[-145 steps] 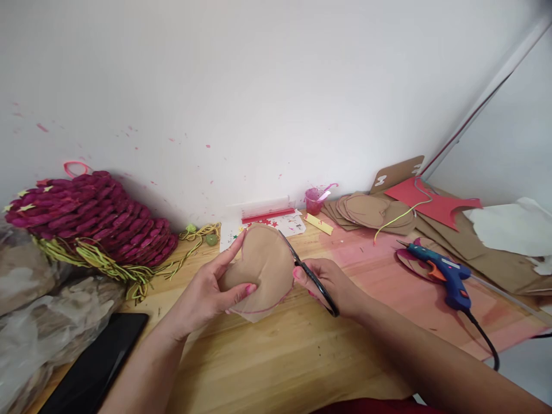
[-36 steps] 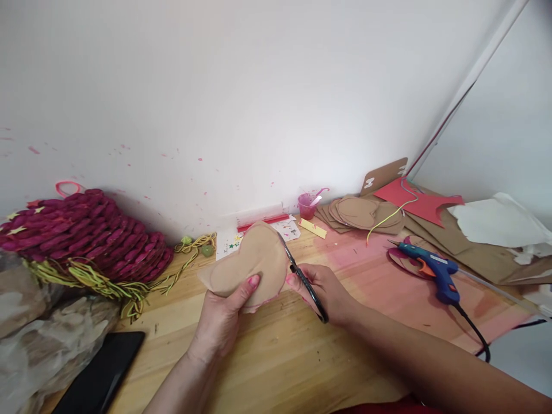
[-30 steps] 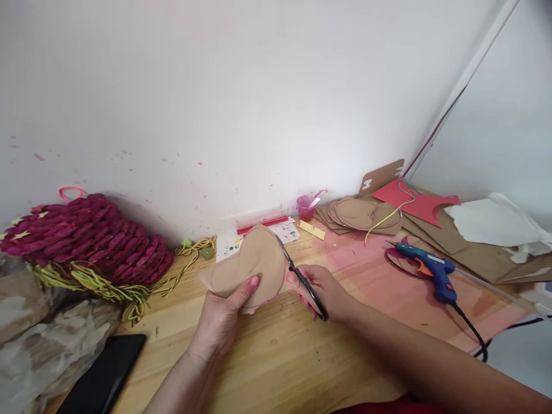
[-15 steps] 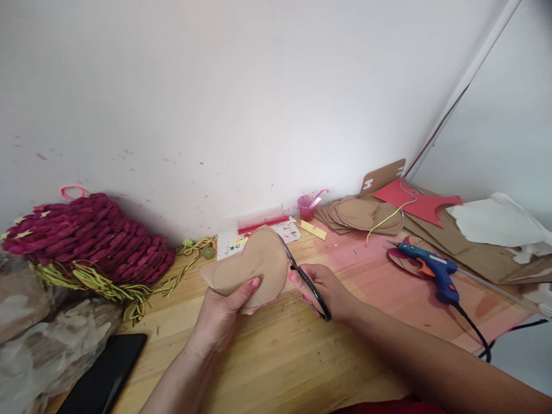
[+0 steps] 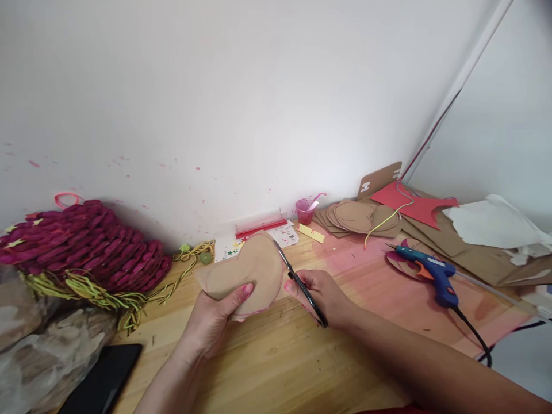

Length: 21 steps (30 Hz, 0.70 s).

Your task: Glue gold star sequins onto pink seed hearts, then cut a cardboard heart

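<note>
My left hand [image 5: 211, 319] grips a tan heart-shaped cardboard piece [image 5: 245, 270] from below, thumb pressed on its face, holding it above the wooden table [image 5: 276, 368]. A thin pink rim shows along the piece's lower edge. My right hand [image 5: 321, 293] is closed on black-handled scissors [image 5: 299, 282]. Their blades lie against the right edge of the cardboard piece.
A pile of magenta woven pieces with yellow-green fringe [image 5: 81, 244] sits at the left, a black phone [image 5: 101, 382] at the near left. A blue glue gun [image 5: 429, 273] with its cord lies at the right. Brown cut-outs [image 5: 357, 215], red card [image 5: 411, 201], and a pink cup [image 5: 304, 210] line the wall.
Since the earliest frame the left hand has turned the cardboard piece, so its lobes now point left. In the last second both hands and the scissors shifted only slightly.
</note>
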Each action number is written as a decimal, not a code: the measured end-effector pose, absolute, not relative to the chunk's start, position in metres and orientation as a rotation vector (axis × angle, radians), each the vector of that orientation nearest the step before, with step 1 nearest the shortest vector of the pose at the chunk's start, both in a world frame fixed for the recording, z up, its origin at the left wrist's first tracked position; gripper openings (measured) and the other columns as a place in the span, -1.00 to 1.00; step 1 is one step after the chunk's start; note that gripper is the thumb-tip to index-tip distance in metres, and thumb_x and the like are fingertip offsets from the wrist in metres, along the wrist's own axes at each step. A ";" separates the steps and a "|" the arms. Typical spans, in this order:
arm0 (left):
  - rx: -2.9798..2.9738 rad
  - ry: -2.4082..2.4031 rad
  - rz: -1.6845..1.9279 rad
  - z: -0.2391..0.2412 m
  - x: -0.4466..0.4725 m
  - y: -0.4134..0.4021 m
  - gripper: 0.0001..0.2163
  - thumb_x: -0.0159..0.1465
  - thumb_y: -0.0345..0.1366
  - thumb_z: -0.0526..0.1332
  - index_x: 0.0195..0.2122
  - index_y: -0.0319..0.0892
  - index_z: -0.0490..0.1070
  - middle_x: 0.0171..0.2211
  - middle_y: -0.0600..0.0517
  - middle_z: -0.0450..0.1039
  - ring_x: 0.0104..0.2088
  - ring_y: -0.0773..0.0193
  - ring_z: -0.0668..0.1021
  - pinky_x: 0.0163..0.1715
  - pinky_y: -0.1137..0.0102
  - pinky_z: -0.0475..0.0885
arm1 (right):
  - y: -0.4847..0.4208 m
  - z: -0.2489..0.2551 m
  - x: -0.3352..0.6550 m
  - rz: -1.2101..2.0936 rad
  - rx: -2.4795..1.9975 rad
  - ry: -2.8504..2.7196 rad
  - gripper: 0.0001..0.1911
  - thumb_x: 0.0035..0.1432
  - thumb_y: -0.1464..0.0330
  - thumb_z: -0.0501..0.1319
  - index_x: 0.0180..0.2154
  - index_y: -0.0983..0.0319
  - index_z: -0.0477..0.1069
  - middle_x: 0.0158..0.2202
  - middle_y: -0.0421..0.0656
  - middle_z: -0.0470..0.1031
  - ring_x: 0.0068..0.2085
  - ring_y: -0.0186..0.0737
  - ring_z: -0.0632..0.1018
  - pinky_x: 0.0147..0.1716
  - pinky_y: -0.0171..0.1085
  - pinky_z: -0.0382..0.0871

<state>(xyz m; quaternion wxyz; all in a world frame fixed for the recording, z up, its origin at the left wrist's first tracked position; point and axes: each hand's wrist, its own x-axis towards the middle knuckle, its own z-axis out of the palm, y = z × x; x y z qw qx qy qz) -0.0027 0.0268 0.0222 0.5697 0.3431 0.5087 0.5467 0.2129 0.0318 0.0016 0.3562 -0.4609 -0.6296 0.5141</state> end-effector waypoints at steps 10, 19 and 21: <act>0.872 1.199 1.179 0.020 -0.007 0.024 -0.33 -0.17 -0.19 0.57 0.01 -0.25 0.52 -0.25 -0.14 0.64 -0.40 0.16 0.62 -0.57 0.45 0.44 | 0.033 -0.003 0.214 1.463 -1.209 -1.563 -0.46 0.24 -0.10 0.08 -0.55 0.16 0.16 -0.69 -0.34 0.23 -0.72 -0.39 0.30 -0.73 -0.36 0.16; 0.867 1.163 1.133 0.019 -0.013 0.029 -0.32 -0.16 -0.21 0.57 0.02 -0.27 0.49 -0.19 -0.16 0.63 -0.29 0.13 0.64 -0.29 0.35 0.54 | 0.033 0.004 0.215 1.423 -1.191 -1.611 -0.48 0.18 -0.07 0.19 -0.55 0.15 0.12 -0.71 -0.36 0.15 -0.69 -0.41 0.18 -0.69 -0.35 -0.03; 0.869 1.193 1.123 0.019 -0.016 0.030 -0.32 -0.15 -0.21 0.57 0.02 -0.26 0.49 -0.20 -0.15 0.64 -0.27 0.11 0.64 -0.24 0.32 0.54 | 0.033 0.007 0.215 1.393 -1.188 -1.632 -0.46 0.17 -0.09 0.19 -0.56 0.15 0.11 -0.71 -0.36 0.13 -0.67 -0.40 0.16 -0.67 -0.35 -0.05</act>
